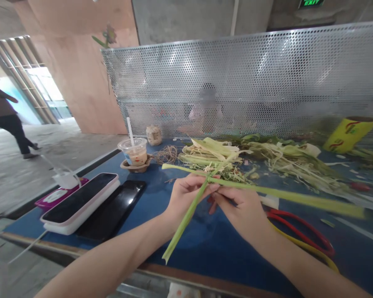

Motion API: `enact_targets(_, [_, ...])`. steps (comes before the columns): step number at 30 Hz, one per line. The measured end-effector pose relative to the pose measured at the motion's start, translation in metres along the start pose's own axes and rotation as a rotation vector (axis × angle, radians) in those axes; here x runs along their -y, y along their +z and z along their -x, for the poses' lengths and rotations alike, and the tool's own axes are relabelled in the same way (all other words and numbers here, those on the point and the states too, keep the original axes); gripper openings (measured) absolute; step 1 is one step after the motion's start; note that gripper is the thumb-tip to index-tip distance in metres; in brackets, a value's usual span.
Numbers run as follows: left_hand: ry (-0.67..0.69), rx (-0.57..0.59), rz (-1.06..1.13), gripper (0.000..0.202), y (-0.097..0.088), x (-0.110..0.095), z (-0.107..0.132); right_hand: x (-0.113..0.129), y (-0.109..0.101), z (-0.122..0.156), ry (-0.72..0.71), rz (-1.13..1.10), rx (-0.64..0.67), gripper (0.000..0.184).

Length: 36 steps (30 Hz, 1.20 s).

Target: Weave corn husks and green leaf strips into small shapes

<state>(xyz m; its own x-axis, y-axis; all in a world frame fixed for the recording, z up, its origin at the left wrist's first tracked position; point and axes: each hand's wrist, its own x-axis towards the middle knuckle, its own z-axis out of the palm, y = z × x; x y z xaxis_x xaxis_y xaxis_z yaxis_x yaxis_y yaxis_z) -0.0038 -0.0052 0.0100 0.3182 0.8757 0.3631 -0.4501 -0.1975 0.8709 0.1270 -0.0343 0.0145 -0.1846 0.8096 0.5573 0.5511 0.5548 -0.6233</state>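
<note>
Both my hands meet above the blue table, fingers closed around crossed strips of green plant leaf (188, 213). My left hand (185, 194) pinches the strips close to where they cross. Against it, my right hand (240, 205) grips the crossing from the other side, its fingertips partly hidden. One strip points down toward me; a long strip (301, 196) runs out to the right above my right hand, blurred at its far end. Behind the hands lies a heap of pale green leaf strips (205, 151). Scissors with red and yellow handles (311, 231) lie beside my right forearm.
On the left of the table (174, 256) lie a phone on a white block (81, 203), a black phone (115, 209) and a purple power strip (60, 194). A drink cup (133, 151), twine (166, 155) and yellow roll (349, 134) stand farther back, before a perforated metal screen (236, 82).
</note>
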Motion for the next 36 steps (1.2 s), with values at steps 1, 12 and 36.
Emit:
enact_targets(1, [0.036, 0.024, -0.069, 0.006, -0.001, -0.001, -0.001, -0.003, -0.001, 0.000, -0.023, -0.002, 0.003, 0.026])
enact_targets(12, [0.263, 0.077, -0.718, 0.007, -0.007, -0.005, -0.007, -0.010, -0.020, -0.006, -0.091, -0.163, 0.029, 0.030])
enact_targets(36, [-0.205, 0.119, -0.429, 0.027, 0.010, -0.015, 0.004, -0.008, -0.024, -0.010, 0.286, -0.341, 0.028, 0.017])
